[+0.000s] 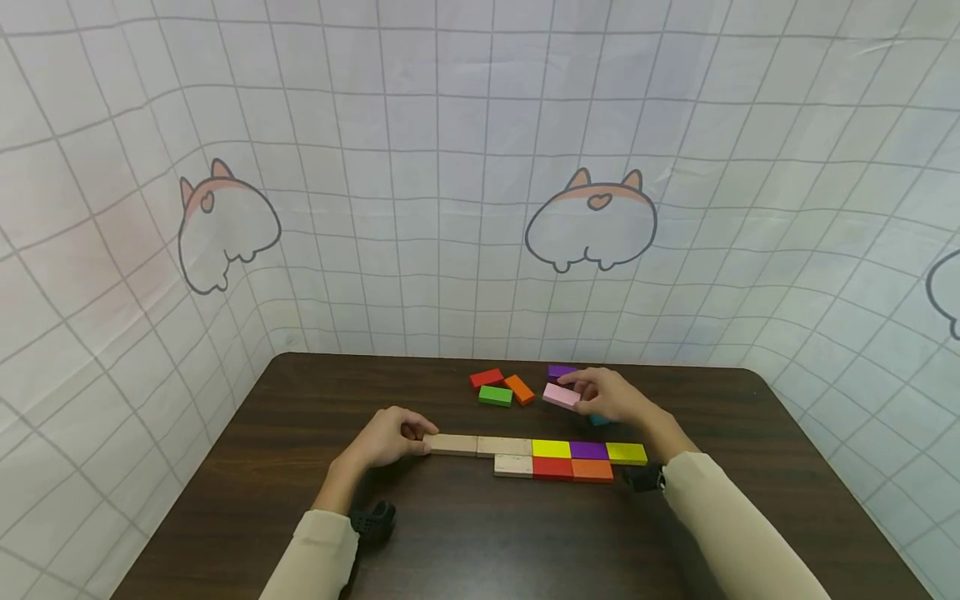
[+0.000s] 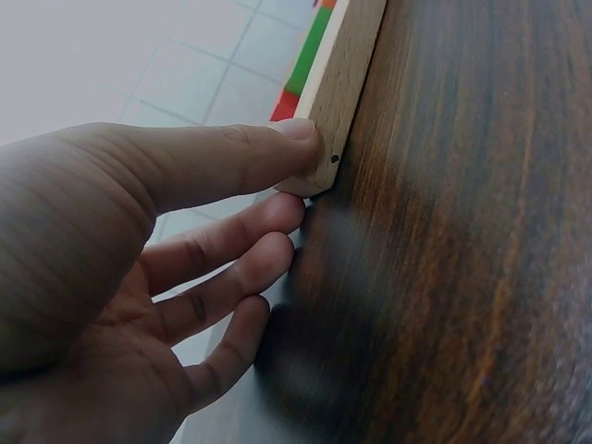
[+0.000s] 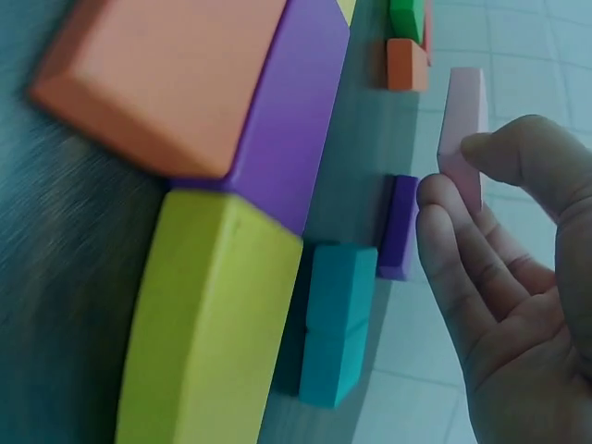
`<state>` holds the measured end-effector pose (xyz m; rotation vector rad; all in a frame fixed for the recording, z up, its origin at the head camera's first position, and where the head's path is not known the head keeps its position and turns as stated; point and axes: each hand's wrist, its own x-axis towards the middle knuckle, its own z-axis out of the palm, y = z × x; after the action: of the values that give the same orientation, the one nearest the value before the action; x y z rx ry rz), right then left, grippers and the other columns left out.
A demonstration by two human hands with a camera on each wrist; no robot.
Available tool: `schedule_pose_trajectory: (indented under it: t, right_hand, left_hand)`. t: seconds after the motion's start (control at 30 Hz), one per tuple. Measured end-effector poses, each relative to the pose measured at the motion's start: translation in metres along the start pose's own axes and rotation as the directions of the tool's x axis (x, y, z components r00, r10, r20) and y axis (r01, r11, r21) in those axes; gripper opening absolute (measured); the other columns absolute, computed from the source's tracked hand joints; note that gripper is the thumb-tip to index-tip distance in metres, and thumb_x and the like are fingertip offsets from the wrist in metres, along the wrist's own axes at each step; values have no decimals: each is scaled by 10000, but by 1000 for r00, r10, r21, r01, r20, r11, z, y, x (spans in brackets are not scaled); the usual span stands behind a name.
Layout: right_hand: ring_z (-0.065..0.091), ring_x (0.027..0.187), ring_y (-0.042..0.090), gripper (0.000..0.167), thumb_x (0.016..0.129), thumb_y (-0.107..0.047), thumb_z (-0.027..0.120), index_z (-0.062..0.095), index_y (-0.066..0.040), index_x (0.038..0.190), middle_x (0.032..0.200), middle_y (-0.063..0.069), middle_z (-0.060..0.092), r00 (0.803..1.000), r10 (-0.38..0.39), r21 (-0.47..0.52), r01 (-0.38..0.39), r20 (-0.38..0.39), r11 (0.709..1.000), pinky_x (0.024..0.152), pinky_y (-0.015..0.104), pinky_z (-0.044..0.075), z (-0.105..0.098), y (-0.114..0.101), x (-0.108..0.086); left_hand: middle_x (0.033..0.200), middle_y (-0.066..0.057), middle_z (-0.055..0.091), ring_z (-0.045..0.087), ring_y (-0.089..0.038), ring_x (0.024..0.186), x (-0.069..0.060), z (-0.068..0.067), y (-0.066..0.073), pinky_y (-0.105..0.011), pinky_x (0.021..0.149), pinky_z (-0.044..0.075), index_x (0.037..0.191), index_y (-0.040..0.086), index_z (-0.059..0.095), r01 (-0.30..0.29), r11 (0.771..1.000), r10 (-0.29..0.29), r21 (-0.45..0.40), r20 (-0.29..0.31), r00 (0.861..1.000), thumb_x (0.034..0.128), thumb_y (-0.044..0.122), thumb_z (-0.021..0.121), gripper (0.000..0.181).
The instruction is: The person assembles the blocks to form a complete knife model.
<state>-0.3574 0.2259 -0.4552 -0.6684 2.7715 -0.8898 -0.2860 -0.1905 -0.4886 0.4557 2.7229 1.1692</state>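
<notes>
My right hand (image 1: pixel 611 396) pinches a pink block (image 1: pixel 561 397) between thumb and fingers; in the right wrist view the pink block (image 3: pixel 462 129) is raised above the table. My left hand (image 1: pixel 387 437) holds the left end of a natural wood block (image 1: pixel 452 444), with the thumb on its side in the left wrist view. That block begins a row with another wood block (image 1: pixel 504 447), a yellow (image 1: pixel 551 449), a purple (image 1: pixel 588 451) and a second yellow block (image 1: pixel 627 453). Against its near side lie a pale wood (image 1: pixel 513 465), a red (image 1: pixel 552 468) and an orange block (image 1: pixel 592 471).
Behind the rows lie loose red (image 1: pixel 487 378), green (image 1: pixel 496 396), orange (image 1: pixel 519 389) and purple blocks (image 1: pixel 560 372). Teal blocks (image 3: pixel 338 324) lie beyond the row's right end, partly hidden by my right hand in the head view. A grid-patterned cloth (image 1: pixel 450 317) hangs behind the dark table (image 1: pixel 465 542).
</notes>
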Motion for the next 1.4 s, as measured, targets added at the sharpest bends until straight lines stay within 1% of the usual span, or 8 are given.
schedule_pose_trajectory:
  t: [0.17,0.3,0.4,0.63,0.77,0.97,1.17,1.4]
  right_hand:
    - [604,909,227,408,909,-80,734,702,-179,1303,1132,102,653,1000,-17,22,17,5,1000,744,327,560,-7,5,-27]
    - [614,886,183,378,913,-84,730,711,-169,1281,1098,73,635,997,-73,29,73,14,997,732,282,549,-9,16,-50]
    - [637,860,139,375,910,-73,730,704,-123,1282,1062,66,629,992,-126,32,126,16,992,758,250,559,-11,24,-67]
    - [578,841,92,355,903,-56,728,717,-107,1254,1059,53,634,991,-133,28,133,18,991,739,235,545,-16,35,-102]
    - [574,832,62,357,896,-26,718,719,-110,1244,1053,38,638,987,-161,39,160,16,986,753,236,543,-17,41,-118]
    - [564,798,30,354,907,-16,712,703,-76,1257,1000,31,618,978,-209,84,208,-2,974,706,224,530,-12,44,-136]
    - [570,806,72,359,902,-26,730,711,-103,1252,996,18,608,970,-243,112,244,-19,963,693,215,524,4,41,-144]
    - [572,798,48,363,904,-69,745,710,-151,1256,1009,8,600,974,-228,152,224,8,963,690,214,528,20,30,-148]
  left_hand:
    - [874,18,699,609,-135,758,1,0,1,-265,662,506,1055,152,800,-2,1000,2,0,0,1000,865,132,824,193]
    - [869,26,695,609,-140,762,2,0,0,-281,672,510,1050,166,801,1,1000,-1,0,0,1000,862,128,826,194]
    - [874,21,698,611,-134,764,2,0,0,-285,677,511,1052,164,802,-3,1000,3,5,-2,1000,861,129,826,196]
    - [880,25,698,611,-124,768,1,0,0,-269,679,509,1057,172,803,5,1000,-5,20,-5,1000,859,140,830,202]
    - [879,30,692,611,-133,774,1,1,0,-282,688,513,1055,180,803,14,1000,-13,18,-5,1000,857,138,832,205]
    - [873,31,690,608,-134,769,1,1,-1,-285,686,512,1050,184,803,15,1000,-15,18,-8,1000,853,132,833,206]
    - [871,34,688,604,-133,769,2,1,-1,-293,693,512,1047,187,805,13,1000,-13,21,-8,1000,853,135,834,203]
    - [896,31,687,612,-135,790,2,3,-2,-311,718,521,1060,196,802,16,1000,-16,9,-3,1000,858,148,831,210]
